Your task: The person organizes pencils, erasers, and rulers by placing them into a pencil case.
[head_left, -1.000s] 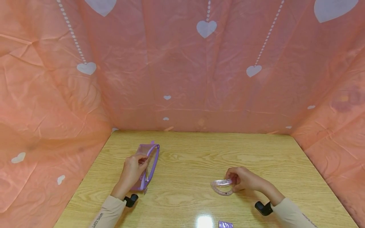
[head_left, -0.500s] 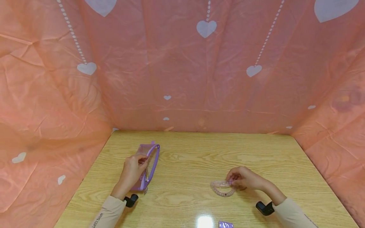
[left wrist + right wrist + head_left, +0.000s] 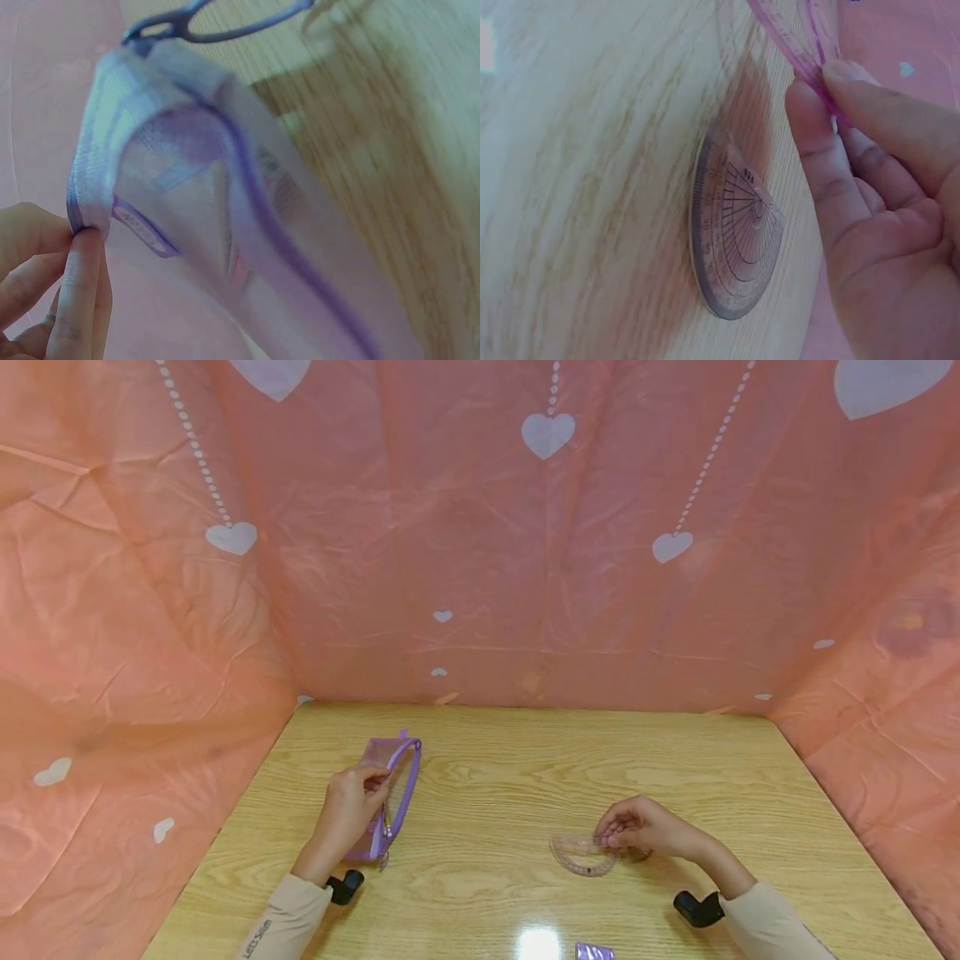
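Observation:
My left hand (image 3: pixel 352 806) pinches one edge of the mouth of a see-through purple pencil case (image 3: pixel 367 843), which gapes unzipped on the left of the table. Through its mesh (image 3: pixel 300 247) in the left wrist view, a few slim items show, too blurred to name. On the right, my right hand (image 3: pixel 652 827) pinches a clear pinkish protractor (image 3: pixel 582 869) by one end between thumb and index finger, above the table. A second clear protractor (image 3: pixel 739 225) lies on the wood below that hand in the right wrist view; in the head view the hand mostly covers it.
A small shiny purple item (image 3: pixel 594 951) is cut off at the table's front edge. The wooden table (image 3: pixel 487 777) stretches between the hands. Pink cloth with white hearts (image 3: pixel 480 568) encloses the back and sides.
The held protractor has turned, losing its bright glare, and shifted very slightly left. My left hand and the pencil case stay as they were.

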The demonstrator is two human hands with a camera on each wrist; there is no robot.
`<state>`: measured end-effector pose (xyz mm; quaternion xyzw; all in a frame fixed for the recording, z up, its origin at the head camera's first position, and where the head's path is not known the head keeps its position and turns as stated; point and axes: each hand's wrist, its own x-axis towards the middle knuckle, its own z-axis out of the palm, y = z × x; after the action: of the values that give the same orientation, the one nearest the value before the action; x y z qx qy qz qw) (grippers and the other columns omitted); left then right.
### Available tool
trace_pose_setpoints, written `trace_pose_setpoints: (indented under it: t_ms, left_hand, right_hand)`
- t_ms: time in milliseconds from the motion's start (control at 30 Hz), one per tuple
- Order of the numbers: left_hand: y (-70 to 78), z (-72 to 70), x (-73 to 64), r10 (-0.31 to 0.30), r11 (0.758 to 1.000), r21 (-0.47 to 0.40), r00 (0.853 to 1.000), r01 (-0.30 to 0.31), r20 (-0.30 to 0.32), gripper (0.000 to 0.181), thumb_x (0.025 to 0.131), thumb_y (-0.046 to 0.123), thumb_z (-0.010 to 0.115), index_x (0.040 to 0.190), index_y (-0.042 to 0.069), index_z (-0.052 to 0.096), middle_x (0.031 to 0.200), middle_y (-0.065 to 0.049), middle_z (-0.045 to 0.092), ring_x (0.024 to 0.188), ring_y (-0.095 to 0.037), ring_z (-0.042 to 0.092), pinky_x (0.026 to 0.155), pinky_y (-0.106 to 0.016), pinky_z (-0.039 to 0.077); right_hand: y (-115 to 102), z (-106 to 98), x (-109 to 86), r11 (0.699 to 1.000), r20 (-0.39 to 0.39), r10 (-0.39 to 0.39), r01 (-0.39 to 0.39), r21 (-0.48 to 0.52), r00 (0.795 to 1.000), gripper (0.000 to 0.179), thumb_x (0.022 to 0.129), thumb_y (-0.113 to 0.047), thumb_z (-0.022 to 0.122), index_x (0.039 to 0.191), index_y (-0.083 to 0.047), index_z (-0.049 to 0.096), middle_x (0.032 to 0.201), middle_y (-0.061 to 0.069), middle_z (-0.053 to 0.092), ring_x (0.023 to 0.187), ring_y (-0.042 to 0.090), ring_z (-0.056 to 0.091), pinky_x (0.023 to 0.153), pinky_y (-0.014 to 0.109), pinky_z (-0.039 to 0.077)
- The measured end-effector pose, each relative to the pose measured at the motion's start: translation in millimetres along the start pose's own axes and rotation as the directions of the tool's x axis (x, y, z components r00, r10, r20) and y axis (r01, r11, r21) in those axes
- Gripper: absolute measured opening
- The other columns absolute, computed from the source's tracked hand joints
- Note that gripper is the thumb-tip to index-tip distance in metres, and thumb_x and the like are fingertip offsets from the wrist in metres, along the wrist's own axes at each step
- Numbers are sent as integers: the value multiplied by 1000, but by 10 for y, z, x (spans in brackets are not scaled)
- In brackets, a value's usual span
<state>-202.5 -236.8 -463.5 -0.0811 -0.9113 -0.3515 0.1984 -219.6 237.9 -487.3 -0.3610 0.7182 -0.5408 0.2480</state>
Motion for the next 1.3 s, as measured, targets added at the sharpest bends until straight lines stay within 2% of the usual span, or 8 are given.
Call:
trace_pose_setpoints:
  t_ms: [333, 633, 867, 1100, 1300]
  left_hand:
    - [-3, -5, -14, 12, 1000, 0, 1000, -12, -15, 12, 81, -6, 76, 93, -5, 75, 80, -10, 71, 70, -20, 68, 60, -30, 57]
    - [-23, 8, -12, 37, 999, 10, 999, -37, -25, 11, 81, -5, 77, 92, -6, 75, 78, -9, 70, 69, -19, 67, 59, -30, 57]
    - [-22, 5, -4, 35, 999, 16, 999, -35, -16, 12, 82, -5, 76, 93, -5, 75, 80, -8, 71, 71, -18, 66, 61, -32, 57]
    - [-31, 21, -1, 60, 998, 11, 998, -59, -34, 12, 80, -8, 76, 91, -6, 75, 78, -9, 71, 69, -19, 67, 59, -31, 57]
    - [-37, 29, 3, 56, 998, 5, 998, -56, -35, 11, 80, -9, 76, 91, -5, 75, 78, -9, 71, 69, -19, 67, 59, -30, 57]
  right_hand:
    - [-1, 30, 56, 1000, -36, 8, -8, 0, 999, 20, 97, 2, 59, 113, 12, 65, 104, 29, 67, 89, 25, 70, 73, 37, 59]
    - [5, 77, 161, 998, -103, 2, -8, -57, 995, 19, 97, -1, 62, 112, 9, 67, 100, 26, 69, 81, 27, 69, 69, 38, 59]
    - [5, 109, 219, 1000, -111, 8, -10, -18, 994, 20, 96, 1, 62, 112, 11, 66, 99, 31, 67, 83, 27, 69, 70, 37, 59]
    - [3, 120, 271, 1000, -116, 11, -10, 7, 993, 21, 96, 2, 61, 112, 14, 65, 99, 33, 66, 82, 19, 69, 70, 37, 59]
    - [10, 137, 336, 1000, -132, 26, -27, -3, 991, 21, 96, 0, 62, 113, 13, 65, 99, 33, 67, 82, 22, 69, 71, 38, 59]
